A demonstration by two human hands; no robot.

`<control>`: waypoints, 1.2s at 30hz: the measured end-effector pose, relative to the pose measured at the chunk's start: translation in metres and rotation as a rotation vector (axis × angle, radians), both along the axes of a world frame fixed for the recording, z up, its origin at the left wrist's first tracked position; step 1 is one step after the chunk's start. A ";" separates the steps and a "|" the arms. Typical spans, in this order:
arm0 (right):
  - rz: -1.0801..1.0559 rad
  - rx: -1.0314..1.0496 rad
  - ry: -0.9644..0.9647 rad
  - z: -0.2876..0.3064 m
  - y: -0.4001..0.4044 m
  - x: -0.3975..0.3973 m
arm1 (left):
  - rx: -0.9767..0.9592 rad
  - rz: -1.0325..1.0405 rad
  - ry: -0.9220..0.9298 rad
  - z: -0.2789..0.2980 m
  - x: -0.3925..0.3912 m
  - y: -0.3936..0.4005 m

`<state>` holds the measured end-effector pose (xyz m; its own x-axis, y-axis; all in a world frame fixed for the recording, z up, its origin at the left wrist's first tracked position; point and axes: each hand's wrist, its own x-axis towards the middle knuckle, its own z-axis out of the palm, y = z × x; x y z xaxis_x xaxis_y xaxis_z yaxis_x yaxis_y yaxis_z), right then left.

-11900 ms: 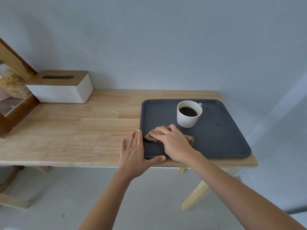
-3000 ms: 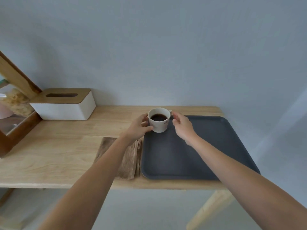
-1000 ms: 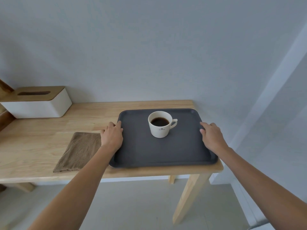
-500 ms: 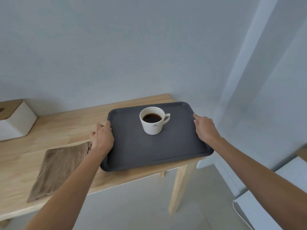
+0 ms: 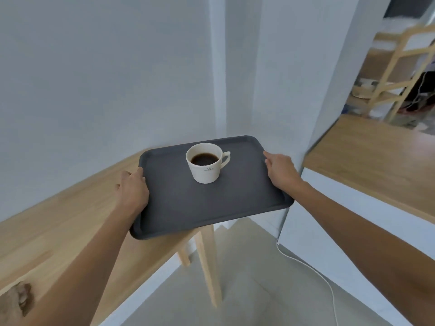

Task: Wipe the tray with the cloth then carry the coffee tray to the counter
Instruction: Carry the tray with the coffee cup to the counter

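The dark grey tray (image 5: 202,205) is lifted off the wooden table (image 5: 58,222) and hangs past the table's right end. My left hand (image 5: 132,188) grips its left rim and my right hand (image 5: 281,171) grips its right rim. A white cup of black coffee (image 5: 205,165) stands upright near the tray's far middle, handle pointing right. A corner of the brown cloth (image 5: 15,302) shows at the bottom left on the table.
A wood-topped white counter (image 5: 367,161) stands to the right, past a white wall corner (image 5: 306,90). A white cable (image 5: 313,274) runs across the pale floor below it. A light wooden frame (image 5: 397,64) stands beyond the counter. The table's legs (image 5: 209,260) are below the tray.
Both hands have lifted the tray off the table and swung it right. My view has turned right, so the counter is now seen and the tissue box is out of view.
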<state>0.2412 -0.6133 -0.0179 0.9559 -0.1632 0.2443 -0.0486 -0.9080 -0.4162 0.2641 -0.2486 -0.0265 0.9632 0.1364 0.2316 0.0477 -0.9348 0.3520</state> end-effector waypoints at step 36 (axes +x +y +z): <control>-0.916 0.086 0.111 -0.082 -0.567 -0.148 | -0.094 -0.942 0.131 -0.089 0.129 -0.716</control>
